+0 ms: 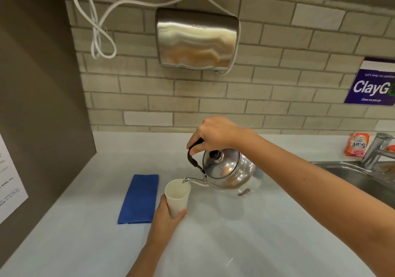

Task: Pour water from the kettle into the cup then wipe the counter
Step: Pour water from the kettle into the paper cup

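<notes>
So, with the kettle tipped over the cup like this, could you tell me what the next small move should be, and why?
Probably keep the tilt steady a little longer. The right hand holds the kettle by its black handle, the spout sits over the rim of the cup, and the left hand steadies the cup. How full it is cannot be told. The blue cloth lies folded, unused, beside it.

My right hand [213,134] is up at the far side, fingers curled shut w/ knuckles up, forearm angling in from the near right. My left hand [165,214] sits nearer, wrapped closed, thumb to the right.
</notes>
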Available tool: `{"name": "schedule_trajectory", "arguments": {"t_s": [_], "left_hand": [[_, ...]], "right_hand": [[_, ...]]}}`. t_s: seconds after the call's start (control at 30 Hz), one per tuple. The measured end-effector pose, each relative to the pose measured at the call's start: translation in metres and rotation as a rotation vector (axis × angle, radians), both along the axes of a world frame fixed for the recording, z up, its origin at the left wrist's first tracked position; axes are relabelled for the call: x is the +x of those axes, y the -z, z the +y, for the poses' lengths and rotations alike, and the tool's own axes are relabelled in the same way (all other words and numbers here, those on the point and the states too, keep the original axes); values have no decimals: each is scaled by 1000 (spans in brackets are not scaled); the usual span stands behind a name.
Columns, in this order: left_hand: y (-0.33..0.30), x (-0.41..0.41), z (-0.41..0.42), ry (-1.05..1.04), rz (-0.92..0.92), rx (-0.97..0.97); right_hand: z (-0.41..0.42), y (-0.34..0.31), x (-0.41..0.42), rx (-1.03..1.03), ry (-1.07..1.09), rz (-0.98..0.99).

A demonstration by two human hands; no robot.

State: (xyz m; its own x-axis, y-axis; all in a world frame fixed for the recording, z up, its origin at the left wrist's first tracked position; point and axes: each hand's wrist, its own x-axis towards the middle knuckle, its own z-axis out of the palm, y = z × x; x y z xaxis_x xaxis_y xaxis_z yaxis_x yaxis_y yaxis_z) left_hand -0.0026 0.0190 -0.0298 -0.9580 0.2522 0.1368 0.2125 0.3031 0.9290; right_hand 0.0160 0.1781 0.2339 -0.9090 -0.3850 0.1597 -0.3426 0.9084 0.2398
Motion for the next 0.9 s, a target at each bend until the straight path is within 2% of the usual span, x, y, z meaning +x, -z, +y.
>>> {"name": "schedule_trajectory", "arguments": {"t_s": [0.3,0.9], "left_hand": [[2,-1,0,7,15,1],[-2,1,0,-9,13,-10]], "right_hand": [[-13,-2,0,108,-31,-11],[-17,-2,4,146,-32,-45]]}}
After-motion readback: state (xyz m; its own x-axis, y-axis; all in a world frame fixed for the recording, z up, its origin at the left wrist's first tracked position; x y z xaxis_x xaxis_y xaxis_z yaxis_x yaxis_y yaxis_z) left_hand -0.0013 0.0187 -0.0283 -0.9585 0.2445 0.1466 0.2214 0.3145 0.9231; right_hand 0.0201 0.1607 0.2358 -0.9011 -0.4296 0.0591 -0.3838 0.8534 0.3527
